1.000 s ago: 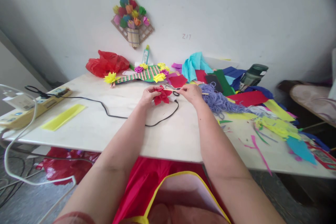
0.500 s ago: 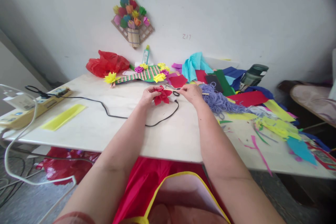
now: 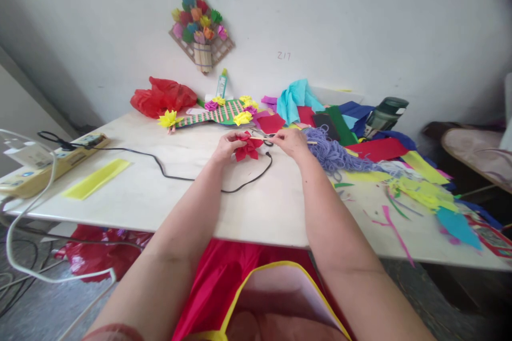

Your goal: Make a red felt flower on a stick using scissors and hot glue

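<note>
Between the fingers of my left hand (image 3: 228,146) is a red paper flower (image 3: 248,148), its pointed petals spread to the right. My right hand (image 3: 293,142), closed in a pinch, grips a thin wooden stick (image 3: 258,138). The stick's left end lies over the upper petals of the flower, and its other end shows past my right hand. Whether the tip presses on a petal I cannot tell. Behind the stick, the black handle of a pair of scissors (image 3: 269,143) lies on the table, partly hidden.
A black cable (image 3: 160,168) runs across the table (image 3: 260,218) from a power strip (image 3: 80,159). To the right are purple yarn (image 3: 334,152), coloured paper and a dark bottle (image 3: 387,117). Behind my hands lies a green guitar-shaped craft (image 3: 210,116) with paper flowers.
The stick in my right hand has shifted left, so its tip now overlaps the flower's petals. My left hand and the flower stay almost where they were.
</note>
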Tool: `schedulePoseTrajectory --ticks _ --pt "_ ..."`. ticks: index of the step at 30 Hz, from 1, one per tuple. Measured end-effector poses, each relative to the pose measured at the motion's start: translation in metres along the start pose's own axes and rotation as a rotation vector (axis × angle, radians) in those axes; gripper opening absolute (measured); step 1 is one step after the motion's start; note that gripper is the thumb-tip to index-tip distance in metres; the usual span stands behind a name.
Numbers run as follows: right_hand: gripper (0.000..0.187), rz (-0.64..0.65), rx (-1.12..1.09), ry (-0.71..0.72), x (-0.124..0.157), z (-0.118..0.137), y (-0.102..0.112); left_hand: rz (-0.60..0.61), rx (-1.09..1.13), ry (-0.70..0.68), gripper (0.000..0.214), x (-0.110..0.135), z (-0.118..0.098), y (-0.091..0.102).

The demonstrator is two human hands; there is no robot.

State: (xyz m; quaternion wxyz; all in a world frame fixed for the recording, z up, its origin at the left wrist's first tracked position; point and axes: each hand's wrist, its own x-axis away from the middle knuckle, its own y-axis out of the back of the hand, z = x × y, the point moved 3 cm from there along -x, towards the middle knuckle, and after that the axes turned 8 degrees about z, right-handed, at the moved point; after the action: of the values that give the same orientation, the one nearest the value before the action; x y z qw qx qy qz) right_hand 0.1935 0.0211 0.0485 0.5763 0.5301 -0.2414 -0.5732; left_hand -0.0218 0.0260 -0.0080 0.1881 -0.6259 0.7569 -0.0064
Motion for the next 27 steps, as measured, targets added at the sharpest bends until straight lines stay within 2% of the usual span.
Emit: schedulePoseTrajectory --ticks 16,27 --pt "0.017 -0.004 0.027 0.03 0.0004 0.0021 0.0021 0.071 -0.062 -0.028 0.026 -0.0002 -0.0009 -0.0041" --pt "0.015 -0.013 0.012 0.023 0.002 0.0004 0.0066 0.051 -0.026 -0.036 0.029 0.0014 -0.003 -0.0052"
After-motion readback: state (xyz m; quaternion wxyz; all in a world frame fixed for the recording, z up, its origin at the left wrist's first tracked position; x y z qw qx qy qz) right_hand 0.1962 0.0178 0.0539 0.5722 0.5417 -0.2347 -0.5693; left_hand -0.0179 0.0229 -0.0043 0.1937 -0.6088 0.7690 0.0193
